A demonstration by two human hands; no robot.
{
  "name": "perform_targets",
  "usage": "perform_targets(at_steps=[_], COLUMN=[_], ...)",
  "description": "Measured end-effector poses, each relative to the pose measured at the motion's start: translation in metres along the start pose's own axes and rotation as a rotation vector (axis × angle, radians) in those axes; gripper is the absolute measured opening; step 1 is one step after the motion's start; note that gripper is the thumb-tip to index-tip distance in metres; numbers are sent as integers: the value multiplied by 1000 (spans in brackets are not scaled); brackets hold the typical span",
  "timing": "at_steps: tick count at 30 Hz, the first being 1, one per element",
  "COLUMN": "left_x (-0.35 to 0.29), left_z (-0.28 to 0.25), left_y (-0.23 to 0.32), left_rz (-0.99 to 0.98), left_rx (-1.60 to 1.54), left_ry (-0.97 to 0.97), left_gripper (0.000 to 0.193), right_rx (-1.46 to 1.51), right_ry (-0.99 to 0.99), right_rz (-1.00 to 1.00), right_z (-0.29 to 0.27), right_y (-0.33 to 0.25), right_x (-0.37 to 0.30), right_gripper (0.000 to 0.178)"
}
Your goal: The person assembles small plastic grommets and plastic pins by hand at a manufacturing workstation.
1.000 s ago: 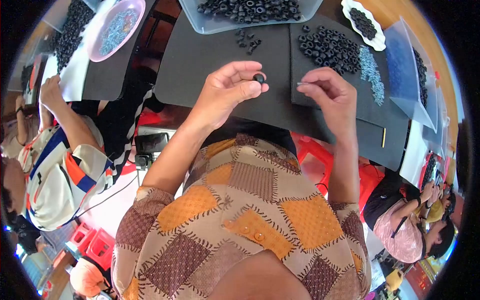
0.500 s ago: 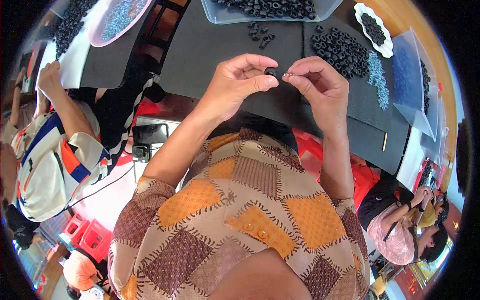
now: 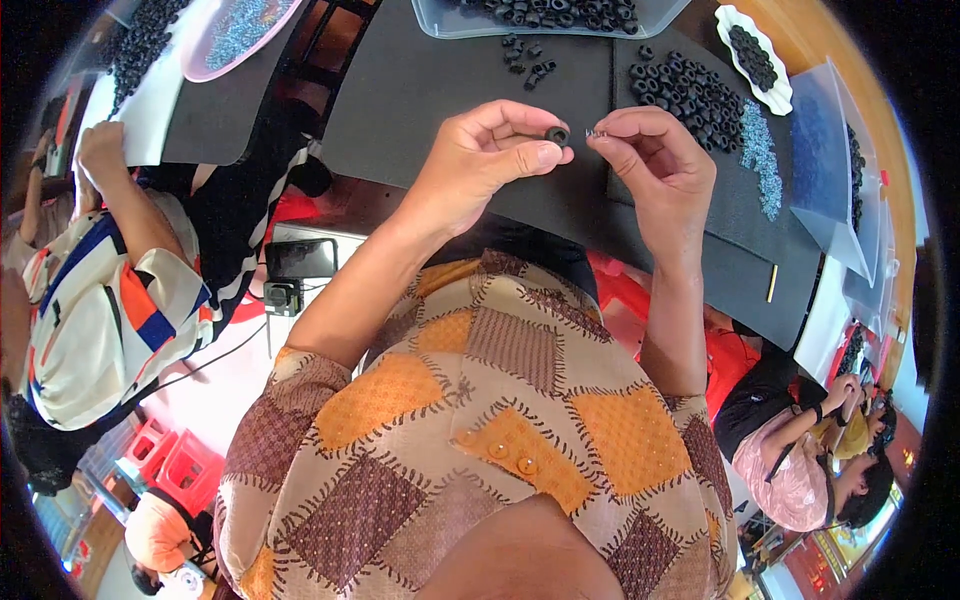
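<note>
Between thumb and fingers, my left hand [image 3: 475,165] pinches a small round black plastic cap [image 3: 556,135], its round end showing. Just to the right, my right hand [image 3: 660,165] is closed on a tiny shiny, silvery-clear piece [image 3: 594,134] at its fingertips; its exact kind is too small to make out. A narrow gap separates the cap and the shiny piece. Both hands are raised over a black mat [image 3: 420,120]. Beyond my right hand lie a pile of black caps [image 3: 680,95] and a strip of small pale-blue clear pieces [image 3: 762,160].
A clear tub [image 3: 425,22] of black caps stands at the far side, near a few loose caps [image 3: 528,65]. To the right are a white scalloped dish [image 3: 775,97], a clear bin [image 3: 825,170] and a thin brass-coloured rod [image 3: 772,283]. A person [image 3: 120,300] works on the left.
Both hands have shifted slightly right, and the gap between their fingertips is a little wider. The black cap has turned so its round end shows. Both pinches stay closed.
</note>
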State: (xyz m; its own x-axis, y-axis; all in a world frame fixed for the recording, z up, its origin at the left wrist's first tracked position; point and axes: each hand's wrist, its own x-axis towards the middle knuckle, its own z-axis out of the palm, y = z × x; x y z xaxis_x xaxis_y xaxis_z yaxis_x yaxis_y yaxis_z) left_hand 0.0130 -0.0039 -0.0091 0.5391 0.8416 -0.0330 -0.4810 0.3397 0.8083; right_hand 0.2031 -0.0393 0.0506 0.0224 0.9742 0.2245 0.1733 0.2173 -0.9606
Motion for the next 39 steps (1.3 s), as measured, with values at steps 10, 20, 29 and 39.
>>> perform_targets(at_steps=[10, 20, 29, 39], left_x=[8, 4, -6, -6], left_z=[4, 10, 0, -24], left_y=[0, 0, 12, 14], left_rz=[-119, 17, 22, -18], left_rx=[-287, 52, 200, -239], left_ry=[-11, 52, 20, 17], left_gripper=[32, 28, 23, 26], right_rx=[-20, -388, -421, -521], right_ry=[-8, 11, -147, -194], right_rz=[-19, -152, -188, -113], right_z=[0, 6, 7, -3], right_y=[3, -12, -17, 9], right_x=[1, 1, 8, 60], right_gripper=[13, 14, 13, 20])
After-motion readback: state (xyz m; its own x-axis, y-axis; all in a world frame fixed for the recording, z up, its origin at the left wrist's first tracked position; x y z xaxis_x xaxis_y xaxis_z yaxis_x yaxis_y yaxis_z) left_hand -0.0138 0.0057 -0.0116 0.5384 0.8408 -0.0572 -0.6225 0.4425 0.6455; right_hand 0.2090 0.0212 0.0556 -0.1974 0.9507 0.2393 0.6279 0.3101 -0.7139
